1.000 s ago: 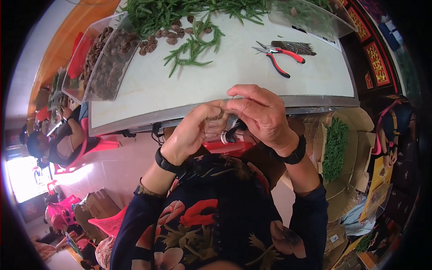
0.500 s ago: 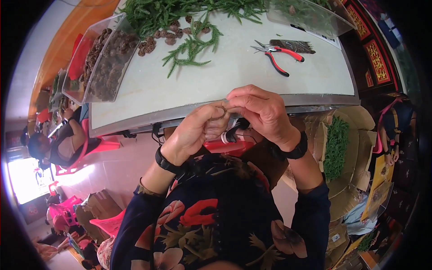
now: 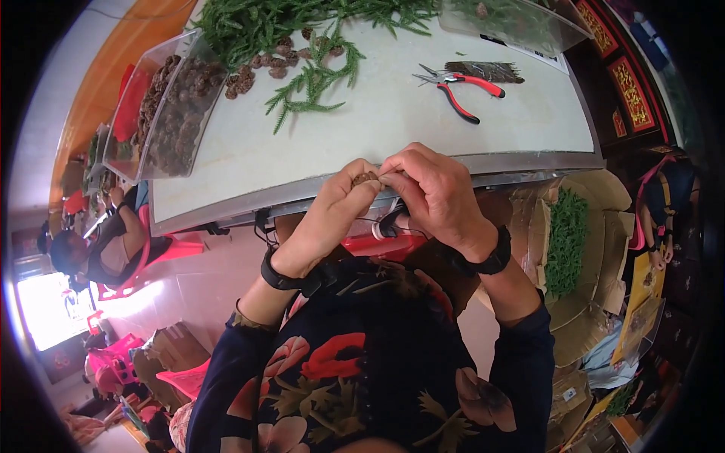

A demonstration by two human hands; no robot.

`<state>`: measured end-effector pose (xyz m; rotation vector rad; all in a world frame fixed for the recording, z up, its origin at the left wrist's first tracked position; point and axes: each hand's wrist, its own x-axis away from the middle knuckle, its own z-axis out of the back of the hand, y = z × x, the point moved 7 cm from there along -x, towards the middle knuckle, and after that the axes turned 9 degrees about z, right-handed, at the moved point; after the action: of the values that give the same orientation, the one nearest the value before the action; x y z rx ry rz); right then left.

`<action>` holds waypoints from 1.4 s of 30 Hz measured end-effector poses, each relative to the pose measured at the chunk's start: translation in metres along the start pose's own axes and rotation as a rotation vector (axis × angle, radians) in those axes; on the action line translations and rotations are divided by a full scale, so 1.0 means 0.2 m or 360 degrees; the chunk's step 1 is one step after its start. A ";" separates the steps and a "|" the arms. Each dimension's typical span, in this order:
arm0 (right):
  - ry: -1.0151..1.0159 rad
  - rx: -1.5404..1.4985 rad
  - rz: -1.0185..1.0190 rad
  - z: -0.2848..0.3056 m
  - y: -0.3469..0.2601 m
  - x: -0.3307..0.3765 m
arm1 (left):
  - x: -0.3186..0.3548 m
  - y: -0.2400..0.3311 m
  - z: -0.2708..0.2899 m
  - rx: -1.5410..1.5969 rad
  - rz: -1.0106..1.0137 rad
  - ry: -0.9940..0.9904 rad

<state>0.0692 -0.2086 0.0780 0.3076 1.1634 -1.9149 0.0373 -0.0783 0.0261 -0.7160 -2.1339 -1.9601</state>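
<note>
Together, both hands pinch a small, brown, scaly pine cone [image 3: 365,178].

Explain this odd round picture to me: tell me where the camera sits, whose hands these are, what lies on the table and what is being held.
There is no machine here. The camera is worn on a person's head and looks down, so you see their own flowered sleeves and forearms rising from the lower edge. Its wide lens bends straight edges, which is why the pale table looks curved.

The left hand and right hand meet at the table's near edge. Together they pinch a small brown cone; each keeps a closed grip on it.

On the table lie green sprigs, loose brown cones, red-handled pliers and a dark bundle beside them. A clear bin at the left holds more cones. Another person sits further left.
</note>
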 end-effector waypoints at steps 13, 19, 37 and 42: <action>0.0054 -0.1025 -0.0918 -0.14 0.22 0.16 | 0.05 0.14 -0.06 -0.1510 -0.0643 0.0716; -0.0148 -0.0567 -0.0487 0.03 0.09 0.10 | 0.03 0.06 0.02 -0.0628 -0.0093 0.0232; -0.0173 0.0145 0.0352 0.08 -0.07 -0.09 | 0.07 0.06 -0.04 -0.0165 -0.0089 -0.0077; -0.0239 -0.0175 -0.0215 0.01 0.05 -0.03 | 0.11 0.12 -0.04 -0.1028 -0.0303 0.0367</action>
<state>0.0812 -0.2096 0.0770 0.0256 1.2090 -1.9449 0.0274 -0.0812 0.0571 -0.3369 -1.4749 -2.7138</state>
